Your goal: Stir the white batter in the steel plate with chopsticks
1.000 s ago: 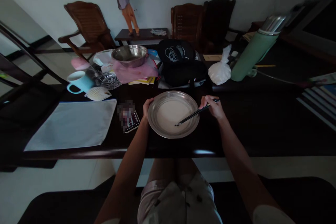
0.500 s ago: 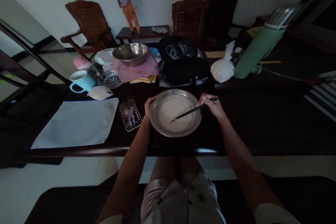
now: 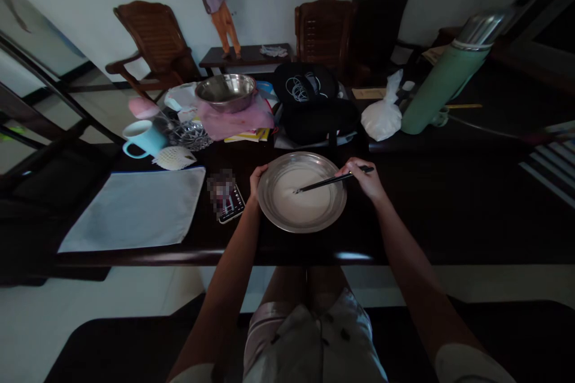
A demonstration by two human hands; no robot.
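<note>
A round metal basin (image 3: 302,225) stands on the dark table in front of me, with an off-white liquid (image 3: 309,203) in its bottom. My left hand (image 3: 257,181) grips the basin's left rim, its thumb by the edge. In my right hand (image 3: 363,176), closed over the basin's right side, is a pair of dark chopsticks (image 3: 324,182). Their tips dip into the liquid left of its middle and have some pale stuff on them. Left of my left hand lies a lit phone (image 3: 231,206), its screen partly blurred out.
A pale zip pouch (image 3: 135,209) lies at the left. Behind stand a light-blue mug (image 3: 150,140), a second metal bowl (image 3: 227,102) on pink cloth, a black bag (image 3: 314,119), a tied bag of white powder (image 3: 381,119) and a green thermos (image 3: 442,87). A person (image 3: 215,0) stands farther back.
The chopstick tips have moved up, toward the far side of the basin, and the chopsticks lie flatter. Both hands keep their hold. A blurred limb shows at the far upper left.
</note>
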